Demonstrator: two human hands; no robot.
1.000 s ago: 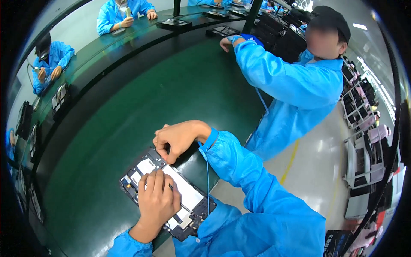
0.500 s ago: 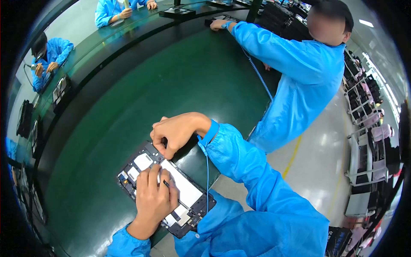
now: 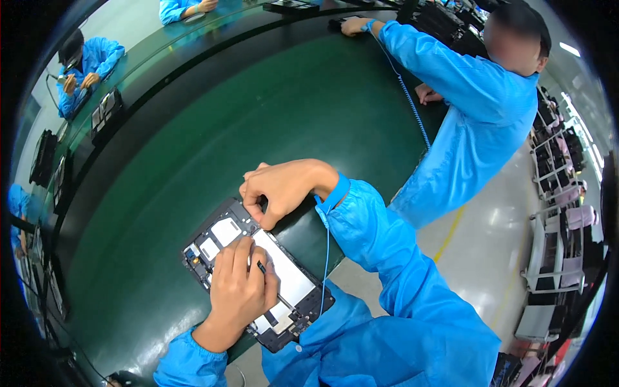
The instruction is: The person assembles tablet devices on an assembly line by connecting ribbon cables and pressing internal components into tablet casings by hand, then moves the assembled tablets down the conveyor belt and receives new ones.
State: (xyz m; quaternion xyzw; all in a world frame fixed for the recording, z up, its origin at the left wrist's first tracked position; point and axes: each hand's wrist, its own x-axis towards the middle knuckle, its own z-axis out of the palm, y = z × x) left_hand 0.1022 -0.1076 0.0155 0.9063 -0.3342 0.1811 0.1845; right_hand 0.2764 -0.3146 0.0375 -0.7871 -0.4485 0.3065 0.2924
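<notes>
My left hand [image 3: 237, 293] flat on the tablet [image 3: 256, 274] gripping a thin tool [image 3: 269, 284], right hand [image 3: 284, 189] pinching its far edge, tablet at the worktop's [image 3: 193, 129] near edge, open green surface beyond.

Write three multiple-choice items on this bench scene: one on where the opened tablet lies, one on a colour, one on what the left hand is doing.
1. Where does the opened tablet lie?
A. on the floor
B. on the green table, at its near edge
C. on a metal rack

2. What colour are the sleeves of the person at work?
A. white
B. yellow
C. blue

3. What is the left hand doing?
A. holding a slim tool over the tablet
B. resting open on the table
C. gripping a cup

Right letters: B, the tablet sits on the green surface close to the person's body; C, both forearms wear blue fabric; A, the left hand's fingers close round a thin dark tool, while the right hand presses on the tablet's far edge.
</notes>
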